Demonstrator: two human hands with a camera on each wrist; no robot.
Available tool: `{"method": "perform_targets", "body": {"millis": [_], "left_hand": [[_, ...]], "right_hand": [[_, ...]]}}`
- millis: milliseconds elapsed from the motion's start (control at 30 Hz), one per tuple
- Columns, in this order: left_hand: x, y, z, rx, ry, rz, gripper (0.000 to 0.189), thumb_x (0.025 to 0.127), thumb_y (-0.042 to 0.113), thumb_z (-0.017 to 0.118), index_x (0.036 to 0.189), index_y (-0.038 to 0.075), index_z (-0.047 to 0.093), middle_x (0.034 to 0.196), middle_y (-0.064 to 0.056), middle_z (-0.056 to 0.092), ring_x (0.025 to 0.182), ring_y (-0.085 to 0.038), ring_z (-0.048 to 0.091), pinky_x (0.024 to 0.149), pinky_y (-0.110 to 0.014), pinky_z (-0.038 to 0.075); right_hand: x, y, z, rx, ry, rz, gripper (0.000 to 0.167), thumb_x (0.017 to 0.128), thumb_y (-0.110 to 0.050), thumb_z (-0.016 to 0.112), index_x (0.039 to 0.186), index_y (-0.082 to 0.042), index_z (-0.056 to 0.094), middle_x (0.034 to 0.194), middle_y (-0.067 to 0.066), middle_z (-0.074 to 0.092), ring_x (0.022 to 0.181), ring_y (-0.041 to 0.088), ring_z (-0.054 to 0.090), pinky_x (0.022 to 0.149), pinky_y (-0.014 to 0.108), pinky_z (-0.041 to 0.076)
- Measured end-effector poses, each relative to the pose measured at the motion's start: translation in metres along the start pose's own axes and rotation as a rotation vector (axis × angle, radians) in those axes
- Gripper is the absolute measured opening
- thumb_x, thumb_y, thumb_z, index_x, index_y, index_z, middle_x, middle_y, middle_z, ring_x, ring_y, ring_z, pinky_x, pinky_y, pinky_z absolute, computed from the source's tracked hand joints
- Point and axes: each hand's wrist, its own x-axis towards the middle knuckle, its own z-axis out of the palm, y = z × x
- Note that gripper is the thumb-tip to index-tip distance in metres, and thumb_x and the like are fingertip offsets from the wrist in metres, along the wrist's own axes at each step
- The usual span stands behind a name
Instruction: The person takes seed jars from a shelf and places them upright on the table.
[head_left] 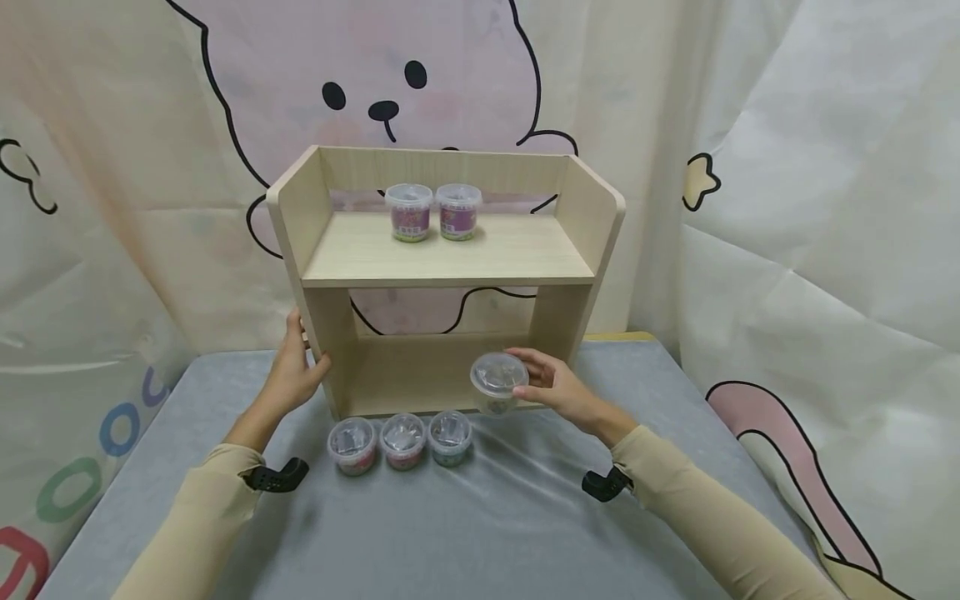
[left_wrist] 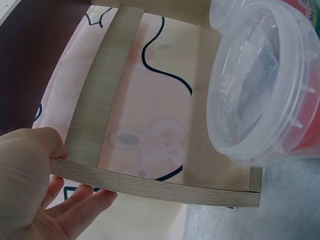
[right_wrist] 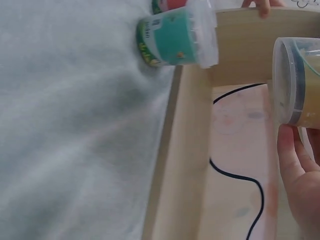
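Note:
My left hand (head_left: 291, 379) grips the left side panel of a pale wooden shelf (head_left: 450, 262), thumb on the inner face and fingers outside it in the left wrist view. My right hand (head_left: 562, 390) holds a small plastic tub (head_left: 497, 377) with a clear lid, in front of the lower shelf's right half. In the right wrist view its contents look yellowish. Three lidded tubs stand in a row on the table before the shelf: two reddish ones (head_left: 352, 446) (head_left: 403, 442) and a teal-labelled tub (right_wrist: 172, 40).
Two purple-labelled tubs (head_left: 410, 217) (head_left: 458, 217) sit side by side on the upper shelf. A grey-blue cloth covers the table (head_left: 450, 533). Printed curtains (head_left: 817, 208) hang behind and at both sides.

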Motion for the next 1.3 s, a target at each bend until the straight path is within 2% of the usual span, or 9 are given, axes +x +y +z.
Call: {"method": "perform_targets", "body": {"millis": [167,300,733,1000,1133,1300], "left_hand": [[0.002,-0.001,-0.001,-0.001,0.0,0.0,0.084,0.09,-0.007,0.055,0.157,0.013,0.009,0.141,-0.037,0.04,0.121,-0.061,0.052,0.091,-0.072,0.05],[0.001,-0.002,-0.001,0.002,0.0,0.001,0.083,0.09,-0.007,0.055,0.157,0.013,0.01,0.141,-0.037,0.04,0.12,-0.062,0.053,0.089,-0.072,0.051],[0.001,0.001,-0.001,0.014,-0.018,0.001,0.087,0.091,-0.008,0.056,0.158,0.015,0.007,0.143,-0.036,0.038,0.123,-0.061,0.051,0.093,-0.072,0.049],[0.002,-0.002,-0.001,0.004,-0.001,0.019,0.085,0.09,-0.007,0.055,0.158,0.014,0.008,0.141,-0.037,0.039,0.12,-0.061,0.052,0.092,-0.072,0.049],[0.003,-0.003,0.0,-0.003,-0.004,0.008,0.086,0.09,-0.007,0.055,0.158,0.015,0.008,0.142,-0.037,0.039,0.121,-0.061,0.052,0.092,-0.072,0.049],[0.002,-0.004,0.001,-0.01,-0.007,0.005,0.086,0.091,-0.007,0.055,0.159,0.017,0.008,0.142,-0.037,0.038,0.122,-0.061,0.051,0.092,-0.072,0.049]], "right_hand": [[-0.004,0.009,0.001,-0.001,0.023,0.029,0.068,0.095,-0.011,0.067,0.154,-0.002,0.036,0.148,0.022,0.05,0.119,0.007,0.062,0.094,0.026,0.057],[-0.007,0.018,0.001,-0.008,0.014,0.05,0.068,0.096,-0.012,0.067,0.155,-0.001,0.034,0.153,0.028,0.043,0.12,0.005,0.061,0.097,0.026,0.055],[-0.015,0.049,-0.003,-0.022,0.037,0.125,0.066,0.095,-0.013,0.068,0.153,-0.004,0.038,0.153,0.023,0.045,0.126,0.009,0.057,0.1,0.026,0.053],[-0.014,0.065,-0.003,-0.049,0.044,0.143,0.07,0.091,-0.01,0.073,0.152,-0.002,0.039,0.155,0.024,0.043,0.138,0.037,0.051,0.11,0.038,0.049],[-0.012,0.076,-0.002,-0.079,-0.011,0.154,0.07,0.091,-0.008,0.073,0.152,-0.001,0.039,0.155,0.023,0.044,0.141,0.039,0.048,0.114,0.04,0.045],[-0.013,0.083,-0.004,-0.095,-0.09,0.156,0.074,0.092,-0.011,0.072,0.154,0.001,0.034,0.156,0.024,0.043,0.143,0.038,0.046,0.113,0.034,0.045]]}}
